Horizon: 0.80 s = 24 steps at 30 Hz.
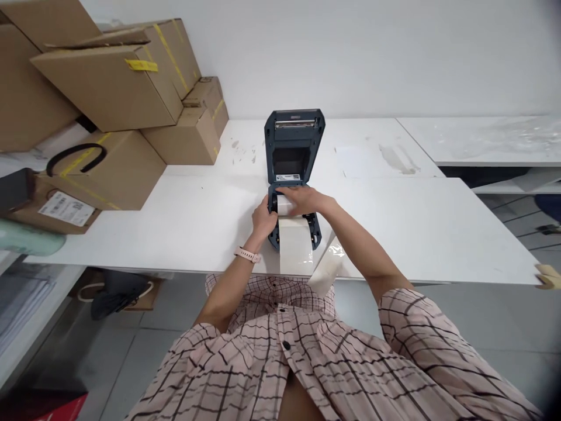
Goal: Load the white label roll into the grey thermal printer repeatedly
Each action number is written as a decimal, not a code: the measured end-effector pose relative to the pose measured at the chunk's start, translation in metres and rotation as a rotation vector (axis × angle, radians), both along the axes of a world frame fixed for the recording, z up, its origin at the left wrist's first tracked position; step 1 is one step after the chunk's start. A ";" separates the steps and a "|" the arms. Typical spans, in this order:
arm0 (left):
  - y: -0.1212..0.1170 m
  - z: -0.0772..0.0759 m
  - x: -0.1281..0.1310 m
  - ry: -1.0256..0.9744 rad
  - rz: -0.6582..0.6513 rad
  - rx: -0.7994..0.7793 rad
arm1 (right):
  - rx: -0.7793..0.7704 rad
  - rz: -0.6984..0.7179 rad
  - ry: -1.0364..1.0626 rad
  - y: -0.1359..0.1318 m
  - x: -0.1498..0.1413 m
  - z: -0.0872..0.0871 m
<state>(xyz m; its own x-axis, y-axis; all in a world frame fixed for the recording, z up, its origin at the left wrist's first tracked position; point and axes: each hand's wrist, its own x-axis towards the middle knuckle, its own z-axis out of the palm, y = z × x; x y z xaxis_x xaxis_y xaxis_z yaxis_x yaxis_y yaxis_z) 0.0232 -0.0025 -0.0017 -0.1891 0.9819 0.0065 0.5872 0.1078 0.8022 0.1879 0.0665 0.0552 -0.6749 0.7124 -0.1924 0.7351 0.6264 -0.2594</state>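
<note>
A dark blue label printer [293, 146] stands on the white table with its lid tilted up and back. Inside its lower body sits a white label roll [284, 206], partly covered by my fingers. From the roll a strip of labels [296, 248] runs out over the printer's front toward the table edge. My left hand [264, 218] grips the left side of the printer body, thumb by the roll. Reaching across from the right, my right hand [303, 200] is closed over the roll's top and right end. A loose label strip [328, 269] hangs over the table edge beside the printer.
Cardboard boxes [127, 88] are stacked at the left, with a black curved strap [76, 152] on one. A pale green cylinder [30, 237] lies at the far left. A sheet of clear plastic [517, 134] is on the right-hand table. The white wall stands behind.
</note>
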 end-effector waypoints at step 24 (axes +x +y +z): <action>-0.003 -0.008 0.002 -0.132 0.072 -0.021 | -0.304 -0.403 1.033 0.043 0.143 -0.056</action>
<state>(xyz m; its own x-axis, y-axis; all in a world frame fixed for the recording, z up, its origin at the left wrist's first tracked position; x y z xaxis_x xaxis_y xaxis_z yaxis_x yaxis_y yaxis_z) 0.0248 -0.0059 -0.0095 -0.2569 0.9655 -0.0431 0.4670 0.1631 0.8691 0.3309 0.1095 -0.0012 -0.3442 0.9313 0.1192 0.2163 0.2022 -0.9552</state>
